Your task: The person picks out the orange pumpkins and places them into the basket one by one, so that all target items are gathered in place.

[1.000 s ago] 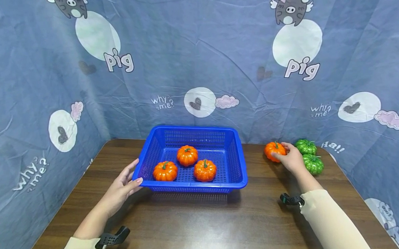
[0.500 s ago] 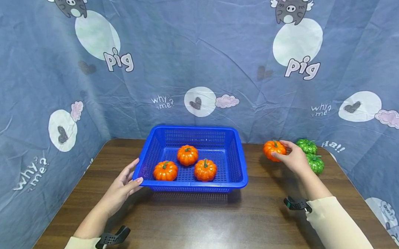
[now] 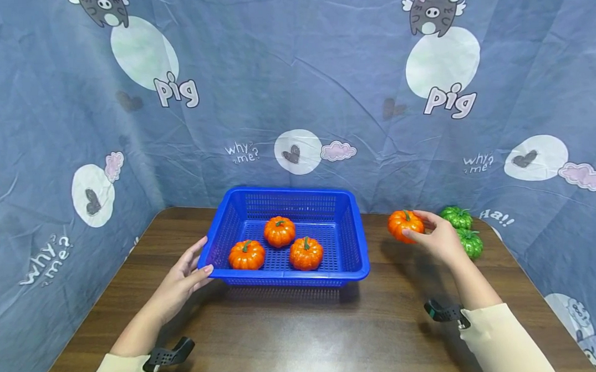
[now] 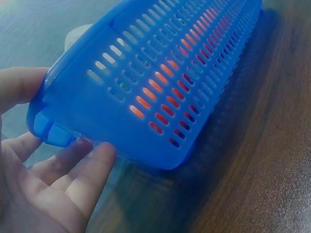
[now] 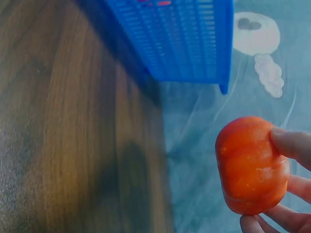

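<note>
My right hand (image 3: 439, 236) grips a small orange pumpkin (image 3: 404, 226) with a green stem, held up over the table to the right of the basket. In the right wrist view the thumb and fingers wrap the side of this pumpkin (image 5: 251, 165). A blue plastic basket (image 3: 287, 277) with slotted walls stands at the table's far side, and three orange pumpkins (image 3: 279, 232) lie inside it. With thumb and fingers, my left hand (image 3: 181, 280) holds the basket's left front corner. The left wrist view shows the thumb on the rim (image 4: 41, 97) and the fingertips beneath it.
Two green pumpkins (image 3: 469, 244) sit at the back right of the brown wooden table (image 3: 304, 330), just behind my right hand. A blue cloth (image 3: 372, 55) with pig prints hangs around the table's back and sides. Each wrist wears a black camera band (image 3: 168, 355).
The orange pumpkin in my right hand has risen from the table and shifted slightly left, away from the green pumpkins. My left hand and the basket have stayed where they were.
</note>
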The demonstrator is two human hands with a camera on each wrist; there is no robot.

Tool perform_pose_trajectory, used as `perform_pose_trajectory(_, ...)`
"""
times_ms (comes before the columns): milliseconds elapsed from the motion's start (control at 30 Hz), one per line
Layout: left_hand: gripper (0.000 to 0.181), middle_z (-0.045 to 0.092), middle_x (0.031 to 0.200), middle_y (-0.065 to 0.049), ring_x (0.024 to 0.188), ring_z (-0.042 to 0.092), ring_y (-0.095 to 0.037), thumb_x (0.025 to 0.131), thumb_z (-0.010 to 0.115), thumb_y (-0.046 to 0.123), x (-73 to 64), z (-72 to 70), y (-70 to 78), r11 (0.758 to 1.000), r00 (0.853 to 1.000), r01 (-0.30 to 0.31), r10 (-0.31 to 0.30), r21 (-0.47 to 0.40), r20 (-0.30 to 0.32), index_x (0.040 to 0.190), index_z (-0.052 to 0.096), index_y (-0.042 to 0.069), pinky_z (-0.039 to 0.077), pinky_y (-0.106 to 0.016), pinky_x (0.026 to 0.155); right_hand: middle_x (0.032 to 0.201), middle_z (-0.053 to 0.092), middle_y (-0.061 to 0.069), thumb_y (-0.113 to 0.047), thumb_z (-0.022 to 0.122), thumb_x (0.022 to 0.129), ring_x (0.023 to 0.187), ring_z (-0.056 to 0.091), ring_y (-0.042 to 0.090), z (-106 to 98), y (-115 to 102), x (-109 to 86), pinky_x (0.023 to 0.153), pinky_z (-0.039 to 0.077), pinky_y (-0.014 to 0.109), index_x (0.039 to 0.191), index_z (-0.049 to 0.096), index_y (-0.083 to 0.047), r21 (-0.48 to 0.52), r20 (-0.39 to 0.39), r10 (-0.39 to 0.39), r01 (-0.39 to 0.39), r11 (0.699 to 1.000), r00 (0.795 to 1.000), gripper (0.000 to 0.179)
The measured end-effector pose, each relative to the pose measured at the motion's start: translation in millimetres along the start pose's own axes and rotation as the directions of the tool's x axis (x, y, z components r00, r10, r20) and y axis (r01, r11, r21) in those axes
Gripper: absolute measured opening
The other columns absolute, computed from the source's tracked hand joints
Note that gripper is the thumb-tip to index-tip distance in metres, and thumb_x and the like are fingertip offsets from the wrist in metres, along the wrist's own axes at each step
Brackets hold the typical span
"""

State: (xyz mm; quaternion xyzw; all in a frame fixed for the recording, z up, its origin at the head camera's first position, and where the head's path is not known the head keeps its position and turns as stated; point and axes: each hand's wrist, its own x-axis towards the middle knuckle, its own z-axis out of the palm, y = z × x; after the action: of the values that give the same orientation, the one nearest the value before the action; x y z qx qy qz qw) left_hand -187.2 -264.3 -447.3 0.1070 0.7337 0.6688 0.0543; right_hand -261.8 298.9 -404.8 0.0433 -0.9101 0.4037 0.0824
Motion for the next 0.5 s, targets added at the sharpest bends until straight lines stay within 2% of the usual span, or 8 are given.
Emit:
perform_pose_trajectory(267, 0.071, 0.021, 0.158, -0.032, 0.122, 0.056, -0.013, 0.105, 0.053, 0.015, -0.1, 0.6, 0.6, 1.000, 1.000, 0.003, -0.003, 0.008, -0.004, 0.161, 0.010, 0.009, 0.051, -0.024, 0.095, 0.137, 0.056, 0.027, -0.026, 0.077, 0.090, 0.116, 0.061, 0.042, -4, -12, -7.4, 0.075, 0.047, 0.009, 0.143, 0.050, 0.003, 0.080, -0.002, -0.031, 0.031, 0.996, 1.000, 0.066)
perform_pose_trajectory(500, 0.071, 0.020, 0.158, -0.033, 0.123, 0.056, -0.015, 0.105, 0.053, 0.015, -0.1, 1.1, 1.2, 1.000, 1.000, -0.003, 0.003, 0.002, 0.004, 0.161, 0.009, 0.008, 0.050, -0.024, 0.095, 0.138, 0.055, 0.026, -0.025, 0.078, 0.089, 0.117, 0.060, 0.042, -6, -24, -13.1, 0.077, 0.047, 0.008, 0.143, 0.051, 0.002, 0.123, 0.003, -0.048, 0.047, 0.991, 0.999, 0.066)
